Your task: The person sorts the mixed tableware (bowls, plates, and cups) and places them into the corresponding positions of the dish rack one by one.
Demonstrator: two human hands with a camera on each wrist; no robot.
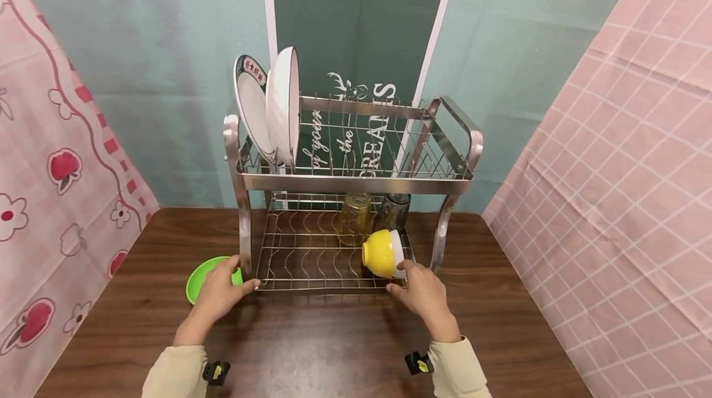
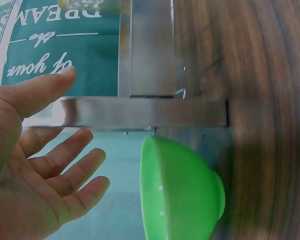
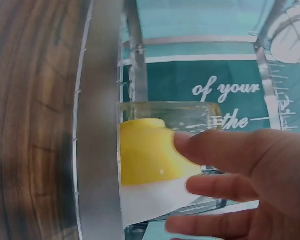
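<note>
A two-tier metal dish rack (image 1: 356, 185) stands on the table. My left hand (image 1: 219, 290) is at its left front leg (image 1: 243, 225); in the left wrist view the leg passes between the spread thumb and the loosely bent fingers. Beside that hand is a green bowl (image 2: 185, 190), partly covered by it in the head view. My right hand (image 1: 425, 290) is at the lower tier's front right, fingers extended and apart. Its fingertips overlap a yellow bowl (image 1: 379, 254), which lies tipped on its side with a white piece (image 1: 397, 253) at its rim.
Behind the yellow bowl stand an amber glass (image 1: 353, 219) and a dark glass (image 1: 394, 211) on the lower tier. A plate (image 1: 253, 101) and a large white bowl (image 1: 283, 107) stand upright at the upper tier's left. Curtains hang around the wooden table (image 1: 328, 348).
</note>
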